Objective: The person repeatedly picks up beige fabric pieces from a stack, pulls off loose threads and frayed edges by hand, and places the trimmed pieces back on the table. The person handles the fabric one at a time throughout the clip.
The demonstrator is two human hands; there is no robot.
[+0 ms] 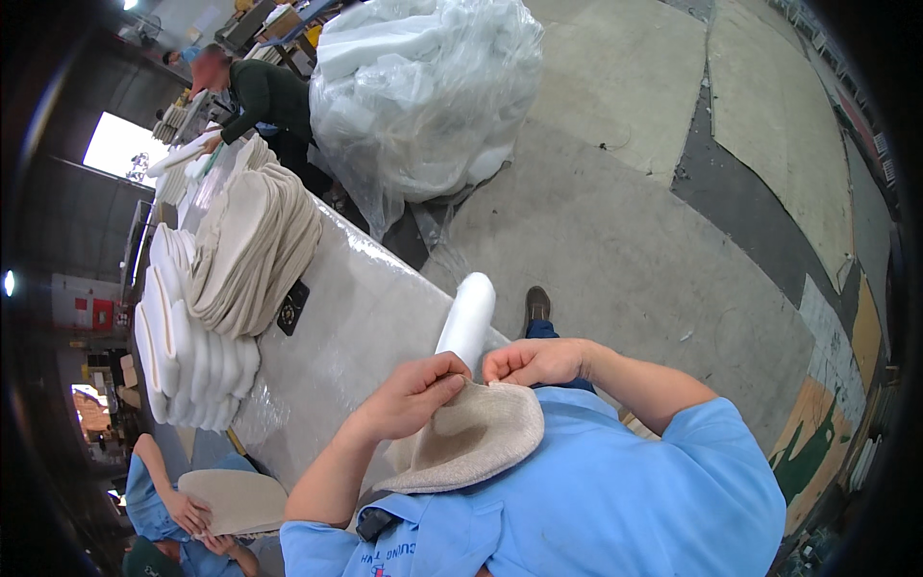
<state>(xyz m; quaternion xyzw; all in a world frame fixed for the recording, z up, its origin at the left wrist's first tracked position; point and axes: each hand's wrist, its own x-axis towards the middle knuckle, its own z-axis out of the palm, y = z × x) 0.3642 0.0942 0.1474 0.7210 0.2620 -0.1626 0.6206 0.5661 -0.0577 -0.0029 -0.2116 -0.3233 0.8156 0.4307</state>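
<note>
Fabric (492, 447) in hands (409, 399), stacks (255, 240), wrapped bundle (428, 96)

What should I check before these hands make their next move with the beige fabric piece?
1. Left hand gripping the beige fabric piece: ok, pinching its edge.
2. Right hand at the same edge: ok, pinching there too.
3. White roll clear of the fabric: cannot tell, the left hand hides its near end.
4. Beige stack on the table: ok, next to white pads.
5. Other worker's hands out of the way: ok, on another beige piece.
</note>
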